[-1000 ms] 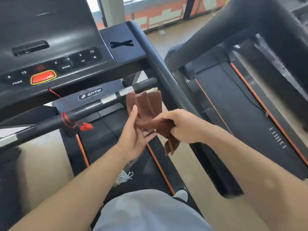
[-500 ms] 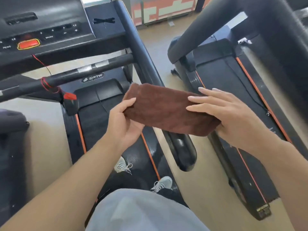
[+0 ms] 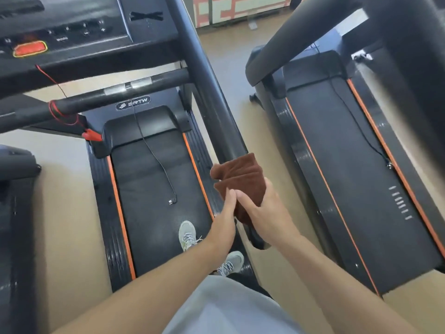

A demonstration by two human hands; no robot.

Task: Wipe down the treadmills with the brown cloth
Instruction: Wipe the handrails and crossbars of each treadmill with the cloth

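Note:
The brown cloth (image 3: 240,177) is bunched over the lower part of the black right side rail (image 3: 204,88) of the treadmill I stand on. My right hand (image 3: 262,213) grips the cloth from the right, thumb across it. My left hand (image 3: 225,218) lies with straight fingers against the cloth's left side. The treadmill's belt (image 3: 149,184) runs below, and its console (image 3: 72,32) with a red button sits at the upper left. The rail's end is hidden under cloth and hands.
A second treadmill (image 3: 349,165) with orange trim stands to the right across a strip of tan floor (image 3: 262,141). A black cable (image 3: 156,162) lies on my belt. A crossbar with a red cord (image 3: 60,112) spans the front. My shoes (image 3: 187,235) are on the belt.
The cloth was held spread flat between both hands; now it is bunched on the right side rail, with both hands close together on it. The view has tilted further down.

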